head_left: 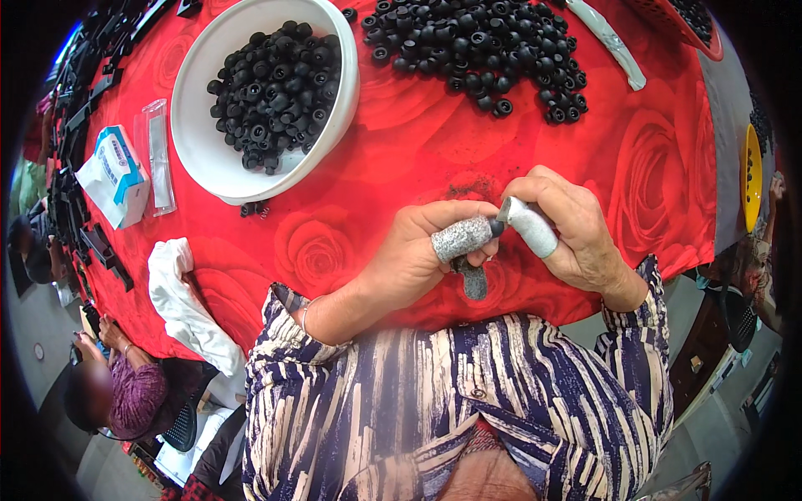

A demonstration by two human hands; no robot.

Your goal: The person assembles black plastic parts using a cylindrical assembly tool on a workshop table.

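Note:
My left hand (409, 255) pinches a small black rounded part (496, 227) between thumb and fingers, over the near side of the table. Grey speckled wraps cover that thumb and one of its fingers. Closed close beside it, my right hand (576, 230) grips a small thin metal piece that looks like a blade (505, 209), its edge against or very near the black part. A white wrap (532, 230) sleeves the right thumb. Most of the blade is hidden by the fingers. Dark crumbs (472, 185) lie on the red cloth just beyond my hands.
A white basin (188, 159) of black parts stands at the far left; a loose pile of similar parts (484, 50) lies beyond. A tissue pack (117, 179), clear plastic case (159, 159) and white cloth (180, 296) lie left. Another person (125, 388) sits at lower left.

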